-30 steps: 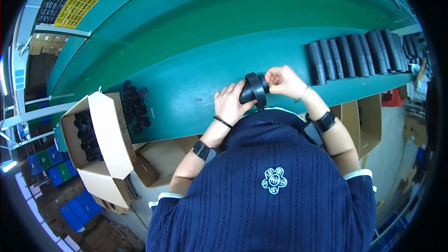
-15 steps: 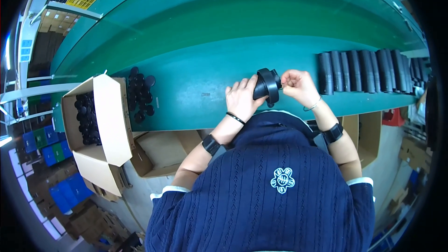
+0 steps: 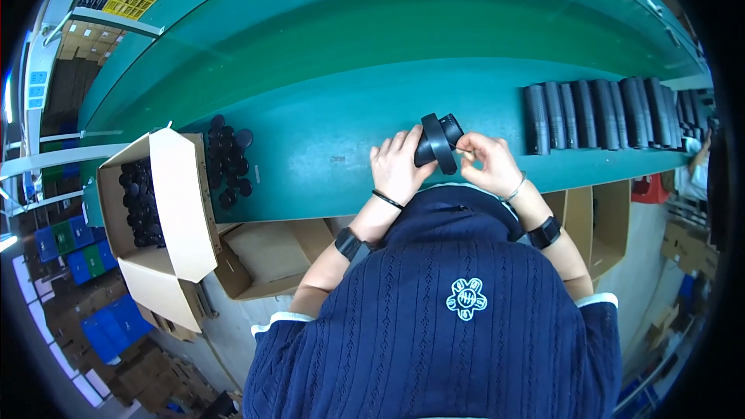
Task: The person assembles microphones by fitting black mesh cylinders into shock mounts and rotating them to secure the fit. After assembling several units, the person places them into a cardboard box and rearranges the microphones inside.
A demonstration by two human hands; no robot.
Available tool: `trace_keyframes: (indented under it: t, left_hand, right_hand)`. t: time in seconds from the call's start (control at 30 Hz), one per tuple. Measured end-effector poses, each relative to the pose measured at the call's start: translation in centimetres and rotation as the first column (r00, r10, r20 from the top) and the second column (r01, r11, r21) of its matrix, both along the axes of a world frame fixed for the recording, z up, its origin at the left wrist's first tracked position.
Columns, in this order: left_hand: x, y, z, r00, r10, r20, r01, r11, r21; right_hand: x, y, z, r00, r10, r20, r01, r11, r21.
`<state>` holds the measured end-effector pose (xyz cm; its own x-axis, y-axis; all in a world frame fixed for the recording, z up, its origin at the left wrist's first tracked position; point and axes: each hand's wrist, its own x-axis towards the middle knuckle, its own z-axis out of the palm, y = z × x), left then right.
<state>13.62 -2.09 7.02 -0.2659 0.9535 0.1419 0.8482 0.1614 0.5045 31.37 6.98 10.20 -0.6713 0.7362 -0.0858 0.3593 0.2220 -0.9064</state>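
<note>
My left hand [image 3: 397,167] is wrapped round one end of a black cylinder [image 3: 450,126], which is tilted just above the green table. A wide black ring [image 3: 439,144] encircles the cylinder beside my left fingers. On the ring's other side, my right hand [image 3: 492,164] has thumb and forefinger pinched together close to the cylinder. Something thin and dark seems to run from those fingertips, but it is too small to name.
Black round caps [image 3: 226,157] lie in a cluster at the table's left. An open cardboard box [image 3: 184,206] beside them holds more. Black tubes [image 3: 604,115] line the right side. Another open carton [image 3: 272,252] sits below the table edge. A co-worker's arm [image 3: 701,157] shows at far right.
My right hand has come in lower against the ring and cylinder, its fingers now overlapping them. The cylinder's far end has swung slightly left and shows more. The view has shifted slightly.
</note>
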Motion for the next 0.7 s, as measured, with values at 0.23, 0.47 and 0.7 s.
trace_keyframes:
  t: [0.23,0.47,0.7]
  left_hand:
    - [-0.7,0.7,0.4,0.975,-0.177,0.134,0.181,0.983,-0.019]
    - [-2.8,1.9,-1.6,0.72,-0.37,0.587,0.464,0.886,-0.011]
    - [-3.9,3.1,-1.3,0.488,-0.489,0.723,0.622,0.776,0.105]
  right_hand:
    - [1.3,2.8,-0.5,0.99,-0.094,-0.104,0.049,0.927,-0.372]
    - [0.5,5.9,-1.2,0.983,0.062,-0.173,-0.13,0.901,-0.414]
    - [-1.8,7.4,0.6,0.964,0.177,-0.199,-0.264,0.739,-0.62]
